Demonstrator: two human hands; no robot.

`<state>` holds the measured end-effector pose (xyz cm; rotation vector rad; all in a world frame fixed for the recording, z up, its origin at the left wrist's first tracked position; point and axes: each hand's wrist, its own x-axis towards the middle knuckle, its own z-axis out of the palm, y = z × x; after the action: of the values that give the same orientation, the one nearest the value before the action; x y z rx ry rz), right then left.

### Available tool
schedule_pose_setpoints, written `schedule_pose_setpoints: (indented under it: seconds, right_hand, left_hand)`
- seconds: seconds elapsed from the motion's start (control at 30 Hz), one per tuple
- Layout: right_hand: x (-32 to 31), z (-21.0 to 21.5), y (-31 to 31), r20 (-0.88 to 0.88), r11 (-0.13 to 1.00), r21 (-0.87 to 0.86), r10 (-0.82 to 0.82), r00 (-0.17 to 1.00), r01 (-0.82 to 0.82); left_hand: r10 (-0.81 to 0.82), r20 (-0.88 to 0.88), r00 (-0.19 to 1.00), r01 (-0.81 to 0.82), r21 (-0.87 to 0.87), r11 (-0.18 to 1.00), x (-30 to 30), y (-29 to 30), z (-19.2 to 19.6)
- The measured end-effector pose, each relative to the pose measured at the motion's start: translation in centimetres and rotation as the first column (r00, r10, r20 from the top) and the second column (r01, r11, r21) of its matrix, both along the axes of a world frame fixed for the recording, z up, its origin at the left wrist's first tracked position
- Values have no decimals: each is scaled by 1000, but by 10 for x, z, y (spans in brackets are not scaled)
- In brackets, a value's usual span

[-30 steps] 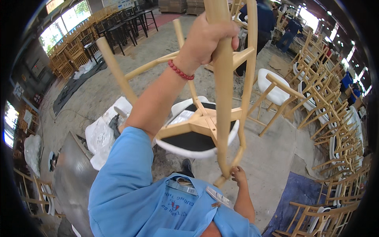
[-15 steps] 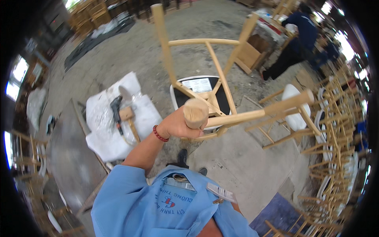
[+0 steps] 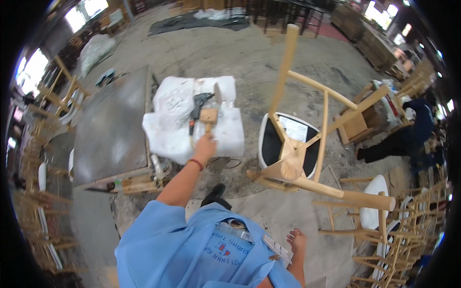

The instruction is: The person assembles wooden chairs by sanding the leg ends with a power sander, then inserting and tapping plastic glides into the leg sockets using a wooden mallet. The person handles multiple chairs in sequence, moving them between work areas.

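Observation:
My left hand (image 3: 205, 150) is closed round the handle of a wooden mallet (image 3: 208, 115), whose block head lies over a white foam-covered surface (image 3: 228, 129). Beside the mallet lies a dark power tool (image 3: 201, 100), with crumpled clear plastic (image 3: 174, 106) to its left. My right hand (image 3: 297, 241) hangs low near my body, fingers loosely bent and somewhat apart, nothing seen in it. Ahead of that hand, a pale wooden chair (image 3: 331, 188) stands upside down with its legs up; the black underside of its seat (image 3: 272, 146) bears a white label.
A grey-topped table (image 3: 113, 129) stands at the left. Another chair with a white seat (image 3: 373, 204) is at right, before a crowd of stacked chairs (image 3: 398, 254). A person in dark clothes (image 3: 420, 122) bends near a wooden box (image 3: 355, 126). Dark sheeting (image 3: 177, 25) lies farther back.
My left hand has left the end of the chair leg and moved left onto the mallet handle. My right hand has come into sight. The view has swung left.

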<state>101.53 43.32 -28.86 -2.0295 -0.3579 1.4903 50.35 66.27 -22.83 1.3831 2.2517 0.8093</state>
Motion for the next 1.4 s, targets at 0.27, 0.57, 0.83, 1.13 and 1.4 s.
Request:
schedule_pose_setpoints:
  seconds: [0.27, 0.57, 0.83, 1.13, 1.4]
  right_hand:
    - [-99, -33, -87, 82, 913, -303, 310, 947, -272]
    - [-155, -55, -107, 112, 955, -144, 276, 955, -259]
    - [-179, 24, 5, 24, 893, -225, 406, 914, -390]
    - [-144, 280, 44, 241, 458, 397, 784, 571, -796]
    - [-218, 444, 59, 284, -5, 958, 166, 944, -287]
  left_hand:
    - [139, -138, 981, -172, -260, 950, -92, 93, -36]
    - [270, 853, 447, 15, -309, 951, -155, 82, -46]
    - [-54, 986, 159, -96, 70, 993, -148, 45, 10]
    - [-636, 711, 302, 23, 661, 750, -59, -27, 199]
    - [-951, 12, 308, 350, 929, 124, 106, -118, 291]
